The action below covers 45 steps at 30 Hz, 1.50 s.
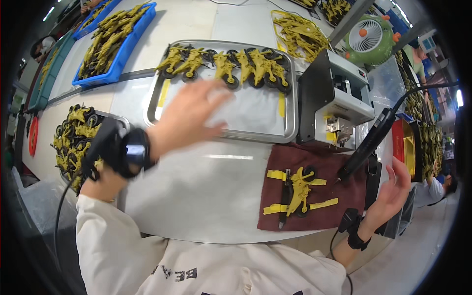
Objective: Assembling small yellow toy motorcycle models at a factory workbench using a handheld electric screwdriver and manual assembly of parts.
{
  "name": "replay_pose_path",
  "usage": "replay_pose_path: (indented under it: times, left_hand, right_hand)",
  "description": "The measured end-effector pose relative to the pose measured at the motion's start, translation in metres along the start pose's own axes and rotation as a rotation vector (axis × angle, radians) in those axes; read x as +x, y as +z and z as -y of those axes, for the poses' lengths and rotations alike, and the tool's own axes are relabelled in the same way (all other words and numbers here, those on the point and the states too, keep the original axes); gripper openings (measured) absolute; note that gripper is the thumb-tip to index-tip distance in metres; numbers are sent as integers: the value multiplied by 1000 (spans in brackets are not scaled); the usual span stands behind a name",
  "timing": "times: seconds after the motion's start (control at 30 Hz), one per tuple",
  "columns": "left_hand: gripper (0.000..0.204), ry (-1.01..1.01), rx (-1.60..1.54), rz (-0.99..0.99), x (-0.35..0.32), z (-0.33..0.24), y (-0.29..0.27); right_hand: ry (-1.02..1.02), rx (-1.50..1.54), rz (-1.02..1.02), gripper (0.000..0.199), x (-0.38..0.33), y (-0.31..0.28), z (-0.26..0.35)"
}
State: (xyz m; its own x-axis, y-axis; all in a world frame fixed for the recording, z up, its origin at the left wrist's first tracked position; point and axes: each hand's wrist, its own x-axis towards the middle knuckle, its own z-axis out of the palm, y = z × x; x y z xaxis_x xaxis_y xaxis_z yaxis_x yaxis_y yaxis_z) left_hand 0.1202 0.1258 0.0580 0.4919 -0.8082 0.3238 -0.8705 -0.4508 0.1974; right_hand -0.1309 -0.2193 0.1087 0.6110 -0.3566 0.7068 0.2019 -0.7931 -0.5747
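Observation:
My left hand (191,110), smeared by motion, reaches over the near left side of a metal tray (221,135). Its fingers are spread and nothing shows in them. Along the tray's far side stands a row of yellow toy motorcycles (223,66) with black wheels. My right hand (393,189) is at the right, fingers apart and holding nothing visible, beside a hanging black electric screwdriver (368,142). One yellow toy motorcycle (298,191) lies on a dark red cloth (339,169), among yellow tape strips and next to a dark bar.
A screw feeder machine (339,98) stands right of the tray, with a green fan (366,39) behind it. Blue bin (115,73) at far left holds yellow parts. Another tray (123,120) of toy motorcycles is by my left wrist. A yellow-rimmed tray (275,29) of yellow parts sits at the back.

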Motion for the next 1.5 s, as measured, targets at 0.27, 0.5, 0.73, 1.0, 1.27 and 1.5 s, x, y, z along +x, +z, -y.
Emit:
replay_pose_path:
  times: [0.27,0.5,0.73,1.0,1.27,1.5]
  left_hand:
    - [97,36,158,12,63,34,32]
    - [91,399,-173,129,51,-99,54]
    - [102,231,-412,158,20,-155,100]
    - [109,55,-416,266,20,-158,91]
    - [95,-246,-289,-155,-46,-91,-1]
    - [87,-943,727,-129,-236,23,-103]
  right_hand:
    - [458,73,-87,64,-18,-8,-49]
    - [372,-134,64,60,13,31,-80]
    - [490,119,35,51,5,24,-69]
    - [345,537,-154,55,-36,45,-26]
    - [371,354,-127,45,-59,-2,-48]
    - [395,486,-185,67,-46,16,-48]
